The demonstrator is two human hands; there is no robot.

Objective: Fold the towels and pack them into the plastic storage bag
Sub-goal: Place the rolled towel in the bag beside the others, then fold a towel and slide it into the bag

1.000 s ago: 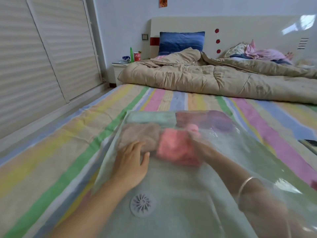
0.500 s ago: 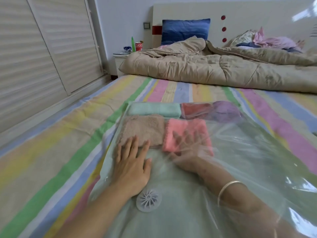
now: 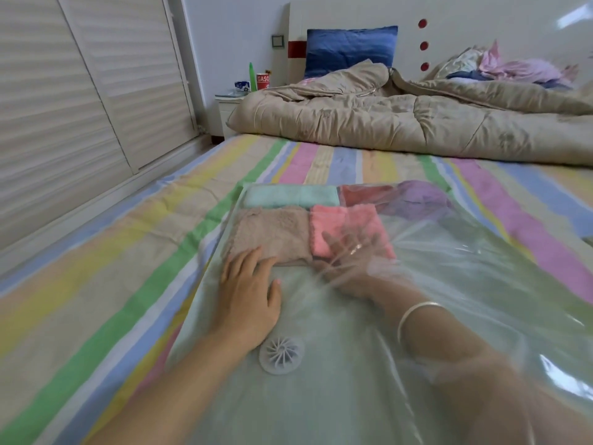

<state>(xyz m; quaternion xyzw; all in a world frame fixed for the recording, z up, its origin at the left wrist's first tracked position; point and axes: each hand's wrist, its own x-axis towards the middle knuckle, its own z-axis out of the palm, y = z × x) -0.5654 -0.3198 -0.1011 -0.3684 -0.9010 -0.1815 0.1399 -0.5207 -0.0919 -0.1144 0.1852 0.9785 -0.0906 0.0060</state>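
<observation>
A clear plastic storage bag (image 3: 455, 309) lies flat on the striped bed, with a round white valve (image 3: 281, 351) near me. Inside at its far end lie folded towels: mint green (image 3: 290, 195), dark red (image 3: 365, 193), purple (image 3: 417, 200), beige (image 3: 269, 231) and pink (image 3: 348, 228). My left hand (image 3: 248, 293) rests flat on top of the bag, fingertips at the beige towel's near edge. My right hand (image 3: 353, 268) is inside the bag, seen through the plastic, fingers spread on the pink towel's near edge. A silver bangle sits on that wrist.
A rumpled beige quilt (image 3: 401, 123) lies across the far half of the bed, with a blue pillow (image 3: 349, 48) and pink clothes (image 3: 519, 69) at the headboard. A white nightstand (image 3: 229, 102) with bottles stands at far left. Louvred wardrobe doors (image 3: 64, 101) run along the left.
My right hand let go of the pink towel and drew back toward me, leaving it flat beside the beige one. My left hand slid slightly back off the beige towel.
</observation>
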